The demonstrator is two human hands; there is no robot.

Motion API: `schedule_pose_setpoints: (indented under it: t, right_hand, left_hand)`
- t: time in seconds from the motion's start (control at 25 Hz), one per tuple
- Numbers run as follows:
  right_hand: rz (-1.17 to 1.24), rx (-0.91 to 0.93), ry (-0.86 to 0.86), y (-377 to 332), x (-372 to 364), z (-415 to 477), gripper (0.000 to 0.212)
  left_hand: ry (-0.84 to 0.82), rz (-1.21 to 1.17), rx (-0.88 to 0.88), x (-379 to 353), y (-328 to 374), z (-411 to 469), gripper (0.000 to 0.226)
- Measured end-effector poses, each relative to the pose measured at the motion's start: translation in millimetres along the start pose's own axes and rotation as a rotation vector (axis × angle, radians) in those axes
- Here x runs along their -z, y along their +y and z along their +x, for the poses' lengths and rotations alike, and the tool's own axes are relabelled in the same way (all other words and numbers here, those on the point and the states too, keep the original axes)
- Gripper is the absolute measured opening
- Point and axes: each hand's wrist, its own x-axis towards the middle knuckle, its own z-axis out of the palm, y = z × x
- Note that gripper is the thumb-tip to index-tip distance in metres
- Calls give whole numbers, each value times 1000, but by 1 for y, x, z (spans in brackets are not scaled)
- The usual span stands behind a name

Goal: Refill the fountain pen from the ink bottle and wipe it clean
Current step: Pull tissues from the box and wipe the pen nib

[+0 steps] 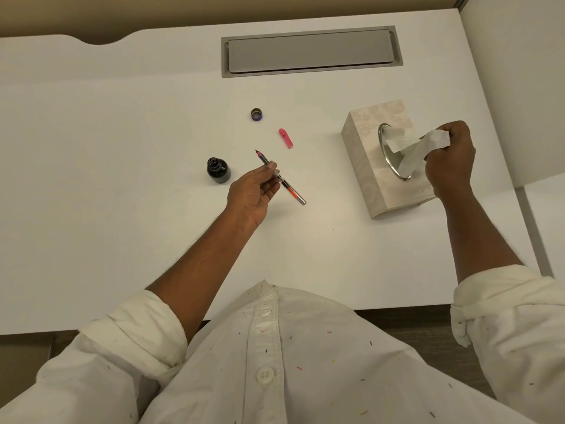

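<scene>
My left hand (255,191) holds the fountain pen (279,177) above the white desk, nib pointing away and to the left, silver end toward me. The open ink bottle (218,170) stands just left of that hand, with dark ink inside. Its cap (256,114) lies farther back on the desk. The pink pen cap (286,138) lies between the bottle cap and the tissue box. My right hand (451,157) is closed on a white tissue (412,148) that still runs into the ring opening of the tissue box (365,160).
A grey cable-tray flap (310,52) is set into the white desk (122,148) at the back. A white partition stands along the right side. The desk's near edge runs just in front of my white shirt.
</scene>
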Motion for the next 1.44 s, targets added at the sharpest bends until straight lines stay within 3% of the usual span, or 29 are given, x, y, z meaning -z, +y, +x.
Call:
schedule_pose_setpoints:
  t: [0.24,0.4,0.48,0.8,1.0,1.08,1.24,1.44]
  right_hand:
    - [126,37,84,-13,-3,-5,31]
    - [350,-100,215,-13,-6,-5,36]
    - [388,-78,193,-13,-6,-9,38]
    - [421,116,150,-19,-9,-15,28]
    - [210,218,160,-20,-11,-3,21]
    - [156,150,184,-25,-17,4,15]
    - [382,-237,249,-31,-22,21,17]
    - [399,-150,174,-39,-28,15,17]
  left_hand:
    - [12,-1,-1,0,-2,0,5]
    - [19,5,-5,1,-3,0,4]
    - [21,-1,-5,2,-4,1,4]
    - [29,11,-4,1,-6,2,2]
    - [28,16,-9,1,-6,2,2]
    - [33,25,-10,1,-6,2,3]
    - [29,25,-12,2,-6,0,3]
    - [54,15,-18,7,-3,3,4]
